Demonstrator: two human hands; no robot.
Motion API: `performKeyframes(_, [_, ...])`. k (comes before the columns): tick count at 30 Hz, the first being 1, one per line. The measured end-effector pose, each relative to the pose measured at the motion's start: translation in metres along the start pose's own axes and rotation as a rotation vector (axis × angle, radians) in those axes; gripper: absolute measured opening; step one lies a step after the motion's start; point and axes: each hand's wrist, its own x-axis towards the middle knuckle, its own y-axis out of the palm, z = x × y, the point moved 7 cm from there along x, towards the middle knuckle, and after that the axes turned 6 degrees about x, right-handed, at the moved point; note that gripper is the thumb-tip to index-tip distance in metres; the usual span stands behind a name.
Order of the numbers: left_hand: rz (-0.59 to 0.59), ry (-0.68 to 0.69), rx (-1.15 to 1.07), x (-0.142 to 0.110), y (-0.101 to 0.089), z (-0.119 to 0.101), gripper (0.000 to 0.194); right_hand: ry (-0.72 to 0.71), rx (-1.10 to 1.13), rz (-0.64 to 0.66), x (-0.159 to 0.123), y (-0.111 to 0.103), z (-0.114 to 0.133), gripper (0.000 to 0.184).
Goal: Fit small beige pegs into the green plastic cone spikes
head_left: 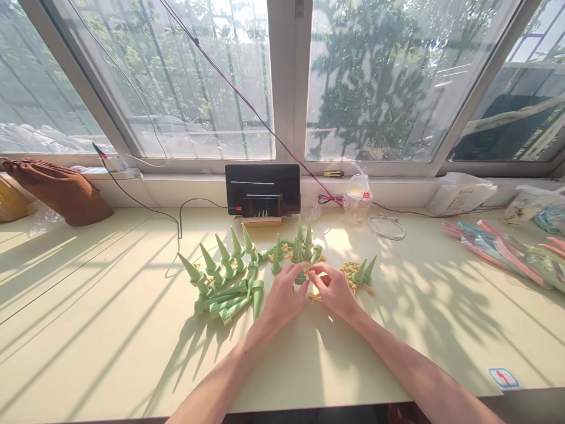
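My left hand (pixel 288 292) is closed around a green plastic spike (pixel 301 275) that stands point up, partly hidden by the fingers. Close beside it, my right hand (pixel 334 290) pinches a small yellow piece (pixel 311 271) against the spike's side. Whether the piece sits in the spike, I cannot tell. Behind the hands stand several more green spikes (pixel 308 237). To the left, a row of upright green spikes (pixel 225 254) stands behind a pile of green spikes (pixel 232 301) lying down. Right of my hands is a heap of small yellow pieces (pixel 350 272) with two green spikes (pixel 364 271).
A dark tablet (pixel 262 176) with a phone (pixel 261 206) before it stands at the back on a wooden stand (pixel 261 222). A coiled white cable (pixel 386 228) and a plastic-wrapped cup (pixel 358 199) are behind right. Bagged pink and teal strips (pixel 503 247) lie far right, a brown pouch (pixel 59 191) far left.
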Motion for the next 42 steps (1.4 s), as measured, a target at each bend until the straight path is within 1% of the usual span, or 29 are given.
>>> performKeyframes(15, [0.009, -0.009, -0.002, -0.0008, 0.0018, 0.0021, 0.032, -0.007, 0.000, 0.006, 0.0012, 0.0004, 0.0020, 0.032])
performKeyframes(21, [-0.013, -0.012, 0.002, -0.0001, 0.0002, 0.0009, 0.032, -0.023, 0.008, -0.009, 0.0002, -0.0011, -0.0008, 0.030])
performKeyframes(28, [-0.004, -0.014, 0.000, -0.0001, 0.0015, 0.0046, 0.033, -0.024, -0.003, -0.002, 0.0010, 0.0005, -0.0043, 0.027])
performKeyframes(42, [0.004, -0.015, 0.024, -0.0005, 0.0009, 0.0012, 0.033, -0.020, -0.010, 0.009, -0.0001, 0.0007, 0.0022, 0.026])
